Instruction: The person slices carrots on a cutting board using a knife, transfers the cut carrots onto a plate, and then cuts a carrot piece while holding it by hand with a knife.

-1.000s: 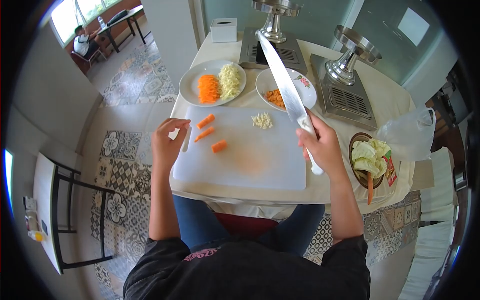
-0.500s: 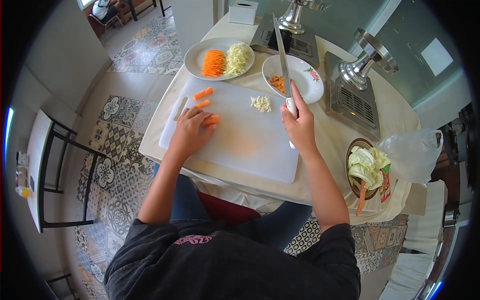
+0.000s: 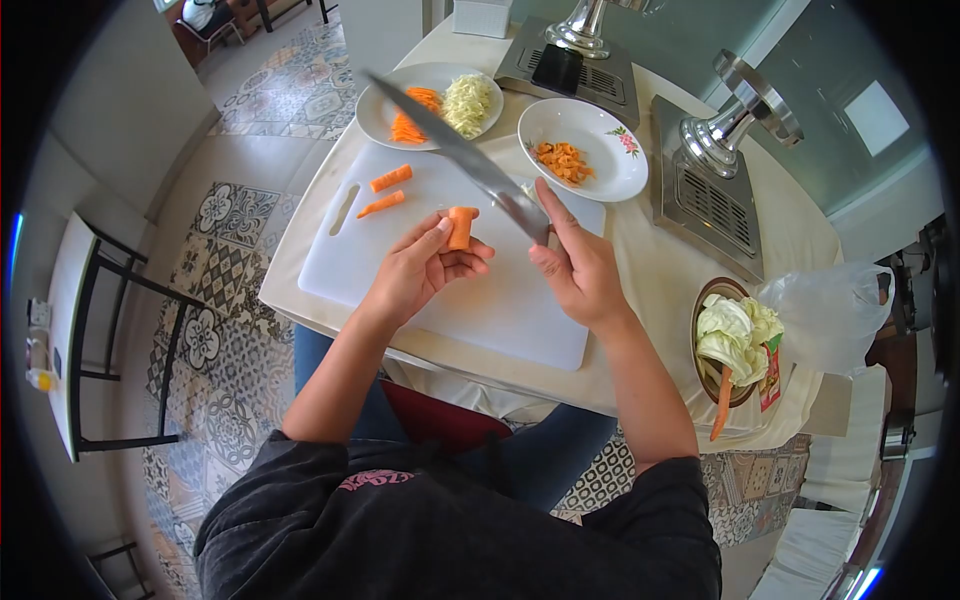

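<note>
Head view, the only one I've got: left hand (image 3: pixel 420 268) is clamped on a short, thick carrot piece (image 3: pixel 460 230), pinched by the thumb and fingers at its upper part, lower fingers loosely curled and spread beneath. Piece sits over the cutting board (image 3: pixel 520 325), apparently lifted off it; I can't tell how high. Its long axis runs roughly up and down in my view, slightly off from the line of the left forearm. Right hand (image 3: pixel 582 272) is closed round the handle of a big knife (image 3: pixel 462 153), index finger stretched along by the blade's base; handle itself hidden from me. Key relation: the carrot piece lies left of the right hand, on the near side of the blade, and the blade slants far-left across the piece's axis, tip out over the plate (image 3: pixel 367 112) of carrot shreds (image 3: pixel 407 130) and pale shreds (image 3: pixel 467 106). Left hand is plainly the nearer one, having the piece; blade and piece look apart, edge direction unclear to me. Two slimmer carrot sticks (image 3: pixel 390 178) lie on the board beyond the left hand, side by side, not touching.
</note>
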`<state>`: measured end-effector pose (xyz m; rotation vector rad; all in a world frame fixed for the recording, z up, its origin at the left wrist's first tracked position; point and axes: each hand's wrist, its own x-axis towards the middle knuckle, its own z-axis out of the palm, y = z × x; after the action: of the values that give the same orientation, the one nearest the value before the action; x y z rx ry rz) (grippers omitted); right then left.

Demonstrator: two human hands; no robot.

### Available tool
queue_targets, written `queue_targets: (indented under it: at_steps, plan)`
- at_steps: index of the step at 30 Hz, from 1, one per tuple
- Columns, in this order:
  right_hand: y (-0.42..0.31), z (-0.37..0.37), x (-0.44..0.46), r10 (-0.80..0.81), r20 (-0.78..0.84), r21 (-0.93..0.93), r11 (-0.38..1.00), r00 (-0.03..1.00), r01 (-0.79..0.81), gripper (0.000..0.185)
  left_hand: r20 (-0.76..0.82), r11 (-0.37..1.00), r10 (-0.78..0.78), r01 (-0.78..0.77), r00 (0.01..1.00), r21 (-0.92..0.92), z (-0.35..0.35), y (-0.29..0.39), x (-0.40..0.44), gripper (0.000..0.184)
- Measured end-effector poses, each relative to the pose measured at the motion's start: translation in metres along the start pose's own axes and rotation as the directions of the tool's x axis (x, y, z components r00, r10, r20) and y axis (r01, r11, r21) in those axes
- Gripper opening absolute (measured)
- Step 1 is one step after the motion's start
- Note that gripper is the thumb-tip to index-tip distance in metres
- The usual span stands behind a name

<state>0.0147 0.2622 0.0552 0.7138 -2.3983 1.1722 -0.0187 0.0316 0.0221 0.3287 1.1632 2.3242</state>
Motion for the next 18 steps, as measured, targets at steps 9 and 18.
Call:
queue_targets:
  at_steps: [9, 18]
  plan:
    - [-0.016, 0.004, -0.002, -0.011, 0.185, -0.098, 0.995, 0.983, 0.03, 0.07, -0.021, 0.996, 0.03, -0.032, 0.999, -0.082, -0.012, -0.028, 0.003, 0.043]
    - [-0.009, 0.014, -0.003, -0.078, 0.2, -0.148, 0.983, 0.977, 0.109, 0.06, -0.041, 1.0, 0.018, -0.019, 0.999, -0.025, -0.007, -0.021, -0.001, 0.048]
